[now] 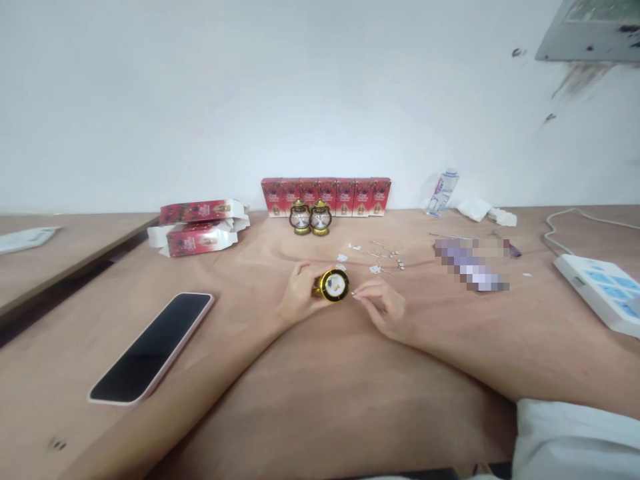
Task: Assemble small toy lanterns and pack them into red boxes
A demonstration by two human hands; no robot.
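Observation:
My left hand (pixel 303 293) is wrapped round a small gold and black lantern (pixel 334 285), tipped so that its round end with a pale disc faces me. Just to the right of it, my right hand (pixel 384 305) pinches a tiny light-coloured piece, too small to name. Beyond my hands lie several thin wires with little round ends (pixel 387 255) and a few small white bits (pixel 342 257). Two more lanterns, one (pixel 301 219) beside the other (pixel 321 219), stand upright farther back.
Several red boxes (pixel 327 197) stand in a row against the wall. Opened red cartons (pixel 203 230) lie at left, above a phone (pixel 153 350). On the right are a clear bottle (pixel 443 192), crumpled tissue (pixel 474 209), a blurred purple item (pixel 467 263) and a white power strip (pixel 603 290) with cable.

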